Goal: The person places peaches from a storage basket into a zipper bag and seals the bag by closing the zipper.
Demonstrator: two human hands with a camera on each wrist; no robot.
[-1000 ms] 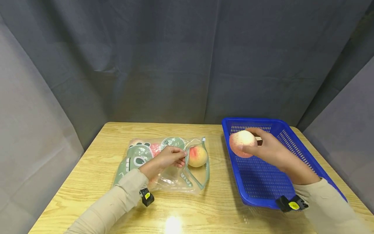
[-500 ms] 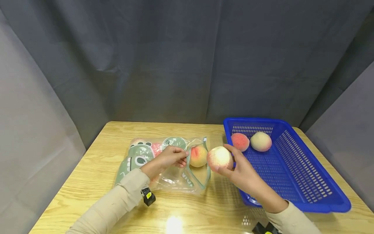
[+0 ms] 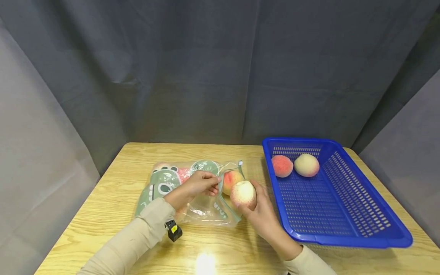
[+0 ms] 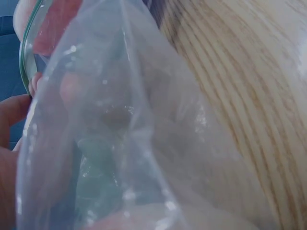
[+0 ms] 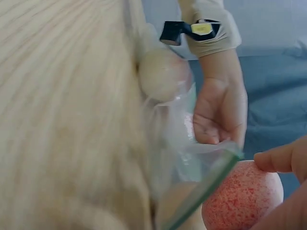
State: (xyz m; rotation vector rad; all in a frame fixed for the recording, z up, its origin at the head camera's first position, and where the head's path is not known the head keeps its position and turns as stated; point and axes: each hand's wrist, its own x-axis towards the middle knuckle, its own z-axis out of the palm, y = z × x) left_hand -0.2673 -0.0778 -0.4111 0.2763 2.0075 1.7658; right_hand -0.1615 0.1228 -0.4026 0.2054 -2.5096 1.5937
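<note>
On the counter (image 3: 113, 202), the left hand (image 3: 196, 186) pinches the clear bag's (image 3: 203, 208) open rim while the right hand (image 3: 259, 212), fingers curled round a pale peach (image 3: 243, 193), holds it at the bag's mouth, at three o'clock of the left hand.

A clear plastic bag (image 4: 120, 143) filled most of the left wrist view. It was very close and blurry. The bag had soft folds and small shiny spots on it. A thin green edge (image 4: 26, 52) curved along the top left of the bag. Something red and pink (image 4: 57, 21) showed through the plastic near that edge, but its shape was too blurry to tell. A pale green patch (image 4: 98, 177) showed through the bag lower down. Part of a hand (image 4: 9, 129) showed at the left edge, right beside the bag. The wooden surface (image 4: 249, 96) with dark lines lay on the right, under the bag.
</note>
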